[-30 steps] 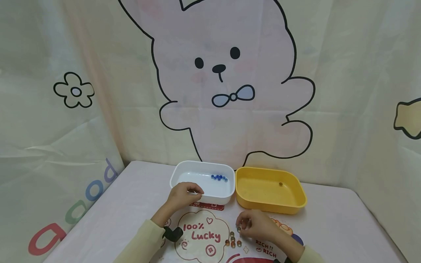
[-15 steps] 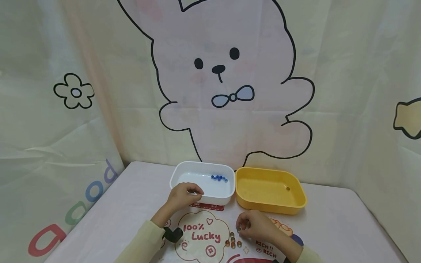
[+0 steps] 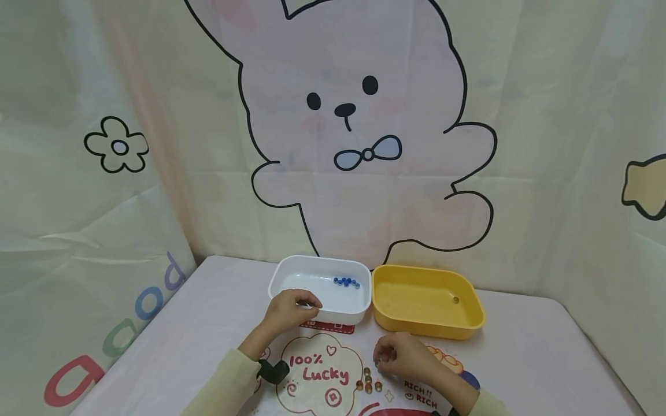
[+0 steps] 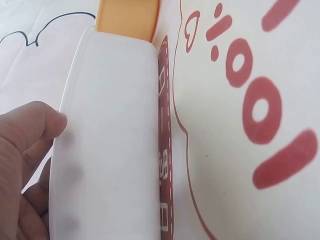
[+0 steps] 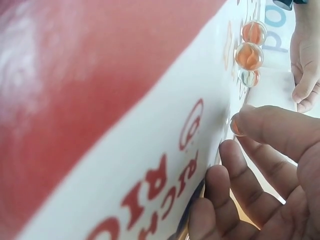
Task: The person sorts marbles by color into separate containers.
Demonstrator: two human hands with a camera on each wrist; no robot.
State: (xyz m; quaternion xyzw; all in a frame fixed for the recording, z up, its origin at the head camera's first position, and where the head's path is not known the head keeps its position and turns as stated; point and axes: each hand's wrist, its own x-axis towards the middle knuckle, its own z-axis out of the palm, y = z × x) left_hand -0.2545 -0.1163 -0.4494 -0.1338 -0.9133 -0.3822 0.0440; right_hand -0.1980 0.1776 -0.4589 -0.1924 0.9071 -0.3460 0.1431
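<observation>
My left hand (image 3: pixel 291 306) holds the near rim of a white plastic box (image 3: pixel 340 317). In the left wrist view its thumb lies at the rim, and the other fingers show as shadows through the wall. Several blue marbles (image 3: pixel 346 282) lie in that box. Over the table in front of the yellow box (image 3: pixel 429 330), my right hand (image 3: pixel 408 357) pinches a clear marble with orange inside (image 5: pixel 235 125) between thumb and forefinger, mostly covered by the thumb. Just left of those fingertips sit several orange-swirled marbles (image 3: pixel 368 379). One marble (image 3: pixel 455 300) lies inside the yellow box.
The two boxes stand side by side at the back of the table, close to a hanging cloth (image 3: pixel 416 208) printed with a bear. A printed sheet (image 3: pixel 319 398) with red lettering covers the near middle of the table.
The marble inside the yellow box has rolled to the right and a little nearer. Both hands stay almost in place, the right still with its marble at the fingertips.
</observation>
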